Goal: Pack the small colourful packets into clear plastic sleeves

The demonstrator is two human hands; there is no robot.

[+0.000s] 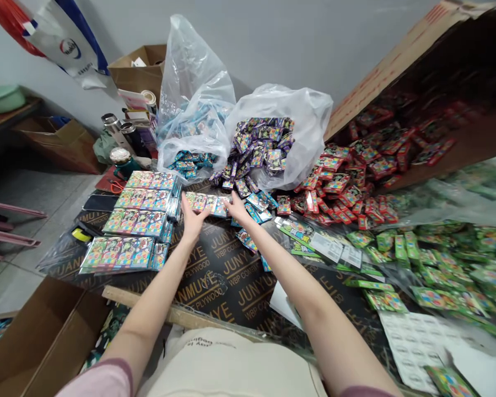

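While stacks (134, 220) flank the pack row (212, 204) at nine o'clock, my left fingers (185, 205) and right fingers (235, 202) clamp it.

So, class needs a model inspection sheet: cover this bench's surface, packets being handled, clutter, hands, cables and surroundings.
Surface: dark printed plywood board, partly covered.
Job's things: row of small packets between the hands; stacked packets to its left.
Clutter: loose red packets and green packets at right; red-handled scissors at left.
Hands: left hand at the row's left end, right hand at its right.
Cables: nothing seen.
Surroundings: grey wall behind; pink stool at left.
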